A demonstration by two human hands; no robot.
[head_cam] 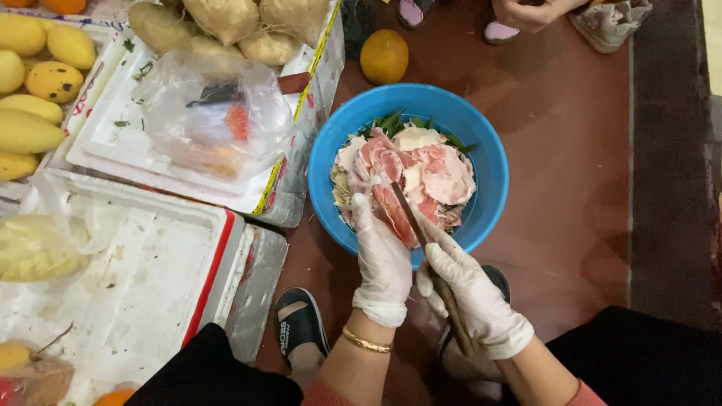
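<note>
Fingers [370, 214] of the left hand [382, 263], in a thin white glove, are pressed down on a pink slab of raw meat [396, 214] at the near edge of the pile, holding it steady. Right hand [470, 289], gloved too, is closed around the wooden handle of a knife [421, 240], fingers wrapped tight, with the blade angled into that same piece just right of the left fingertips. All the meat sits in a blue plastic bowl [481, 139] on the reddish floor [571, 150], with some green leaves [391, 120] poking out at the far side. Gold bangle [366, 342] on the left wrist. Left of the bowl are white foam boxes [150, 286], one with a crumpled plastic bag [210, 113] on it, and yellow mangoes [34, 83] far left. An orange fruit [384, 56] lies just beyond the bowl.
</note>
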